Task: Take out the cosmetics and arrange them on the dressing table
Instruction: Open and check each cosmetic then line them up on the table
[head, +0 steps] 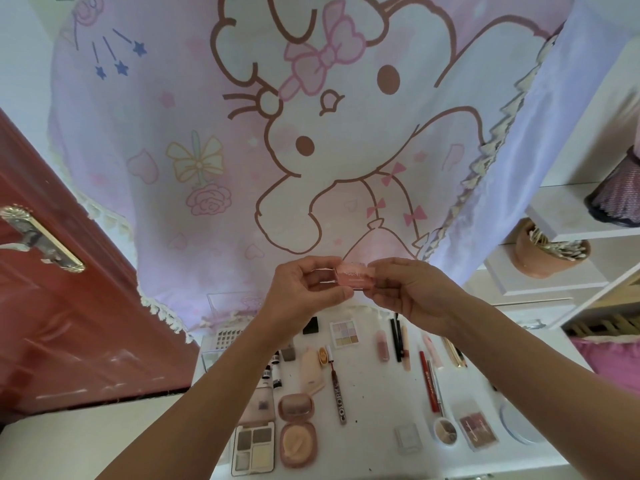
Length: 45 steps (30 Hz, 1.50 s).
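We are holding a small pink case up in front of the cartoon cloth, above the table. Our left hand is pinching the case's left end between curled fingers and thumb, and our right hand is pinching the right end likewise. Below, cosmetics are lying in rows on the table: an open compact beside a four-pan palette, a mascara, a pastel palette farther back, and a red pencil to the right.
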### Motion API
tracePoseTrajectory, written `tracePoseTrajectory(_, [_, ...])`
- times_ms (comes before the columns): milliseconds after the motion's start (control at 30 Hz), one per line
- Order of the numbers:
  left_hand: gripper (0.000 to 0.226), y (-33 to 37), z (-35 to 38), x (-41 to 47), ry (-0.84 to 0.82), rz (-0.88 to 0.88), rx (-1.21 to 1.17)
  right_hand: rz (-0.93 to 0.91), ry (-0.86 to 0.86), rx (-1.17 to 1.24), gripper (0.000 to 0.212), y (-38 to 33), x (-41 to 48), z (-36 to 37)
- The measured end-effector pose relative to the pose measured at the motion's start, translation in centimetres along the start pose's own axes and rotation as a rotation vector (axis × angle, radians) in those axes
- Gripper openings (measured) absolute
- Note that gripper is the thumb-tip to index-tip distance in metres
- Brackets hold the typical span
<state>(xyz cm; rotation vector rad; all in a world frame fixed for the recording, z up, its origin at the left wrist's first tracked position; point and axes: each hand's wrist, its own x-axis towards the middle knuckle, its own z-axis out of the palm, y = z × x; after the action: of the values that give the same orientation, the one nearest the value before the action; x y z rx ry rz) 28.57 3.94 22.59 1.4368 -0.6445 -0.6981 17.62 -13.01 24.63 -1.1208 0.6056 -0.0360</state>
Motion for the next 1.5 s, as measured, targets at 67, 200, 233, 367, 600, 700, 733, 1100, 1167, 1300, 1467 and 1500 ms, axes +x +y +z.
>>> tracePoseTrajectory(67, [0.049,0.0,-0.3,0.0,0.023,-0.002,-0.046,-0.098,-0.046,-0.168,0.019,0.0,-0.1,-0.3])
tracePoseTrajectory(200, [0.051,0.0,-0.9,0.1,0.003,-0.034,-0.129,-0.307,-0.081,-0.455,0.044,0.0,-0.8,-0.3])
tracePoseTrajectory(233, [0.052,-0.1,-0.9,0.1,-0.010,-0.042,-0.138,-0.343,-0.079,-0.479,0.044,0.1,-0.9,-0.2])
tracePoseTrajectory(367, [0.052,-0.1,-0.5,0.1,-0.025,-0.054,-0.177,-0.439,-0.038,-0.529,0.045,0.5,-0.8,-0.4])
tracePoseTrajectory(600, [0.053,-0.2,-0.1,0.0,-0.030,-0.053,-0.207,-0.467,-0.023,-0.454,0.036,0.8,-0.7,-0.7])
tracePoseTrajectory(700, [0.054,-0.4,-0.1,0.0,-0.035,-0.059,-0.204,-0.481,-0.011,-0.470,0.031,0.7,-0.6,-0.6])
tracePoseTrajectory(733, [0.055,-0.4,-0.1,0.1,-0.039,-0.061,-0.203,-0.487,-0.009,-0.472,0.029,0.7,-0.6,-0.7])
tracePoseTrajectory(1100, [0.038,-0.6,-0.3,0.4,0.106,-0.186,-0.430,-0.514,0.010,-0.475,0.016,1.0,0.0,-0.6])
tracePoseTrajectory(1167, [0.038,-0.7,-0.2,0.4,0.123,-0.214,-0.455,-0.523,0.029,-0.495,0.012,1.2,0.2,-0.6])
tracePoseTrajectory(1300, [0.039,-0.8,0.1,0.1,0.116,-0.265,-0.494,-0.533,0.054,-0.487,0.013,1.5,0.4,-0.7])
tracePoseTrajectory(1467, [0.022,-0.9,0.3,0.1,0.127,-0.282,-0.429,-0.516,0.063,-0.513,0.012,1.9,0.9,-1.0])
tracePoseTrajectory(1500, [0.023,-0.9,0.3,0.1,0.131,-0.286,-0.421,-0.507,0.067,-0.518,0.012,2.0,1.0,-1.1])
